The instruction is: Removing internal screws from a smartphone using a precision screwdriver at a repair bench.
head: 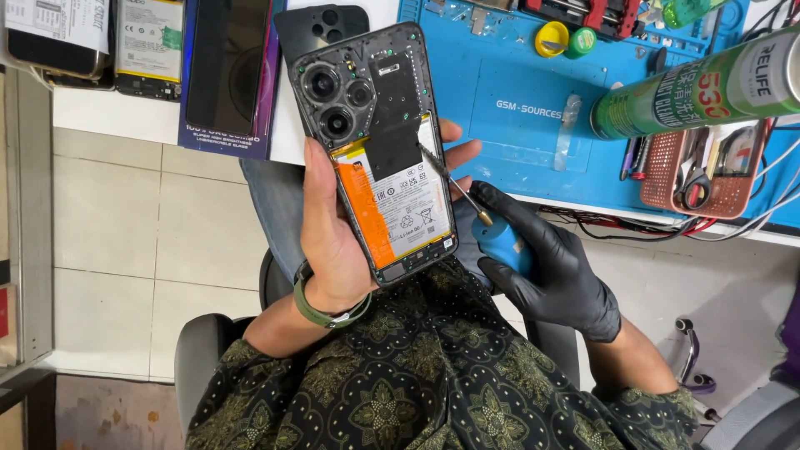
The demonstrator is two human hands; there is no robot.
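Gloved right hand [557, 279] gripped screwdriver [467, 198], tip at battery [398, 204] edge — left hand [333, 225] clutched opened phone [375, 150] above lap. Mid-unscrewing probably — needed steady tip, gentle twist.

Opened phone [379, 150] at centre, in left hand [329, 225]; screwdriver [475, 212] at four o'clock, in right hand [554, 267]; spray can [700, 83] at two o'clock on mat [517, 100]; boxed screen [227, 71] at ten o'clock.
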